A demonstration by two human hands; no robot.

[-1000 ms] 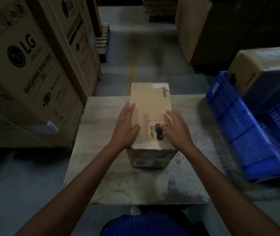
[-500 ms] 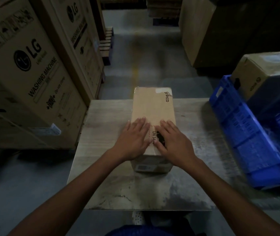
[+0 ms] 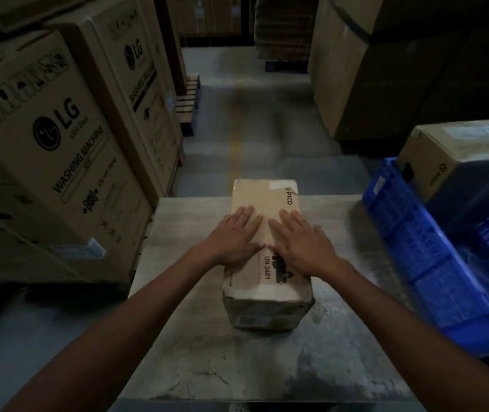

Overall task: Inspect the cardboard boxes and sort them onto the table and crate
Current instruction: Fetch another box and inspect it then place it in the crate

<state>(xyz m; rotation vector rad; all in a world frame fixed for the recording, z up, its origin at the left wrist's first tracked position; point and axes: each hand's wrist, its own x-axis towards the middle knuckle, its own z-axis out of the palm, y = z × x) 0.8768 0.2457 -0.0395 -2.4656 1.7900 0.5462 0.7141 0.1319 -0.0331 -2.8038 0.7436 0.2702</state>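
Cardboard box (image 3: pixel 267 197), one on table (image 3: pixel 341 221), left hand (image 3: pixel 234 236) and right hand (image 3: pixel 302 245) spread flat atop it, one crate (image 3: pixel 400 233)

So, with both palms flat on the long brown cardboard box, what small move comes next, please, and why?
Probably move the left hand and right hand to the sides of the long brown cardboard box and grip: both lie flat on top, so it cannot leave the grey table.

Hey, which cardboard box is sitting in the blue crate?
The squat box at far right rests in the blue crate. The long box lies on the table; the LG cartons stand left of it.
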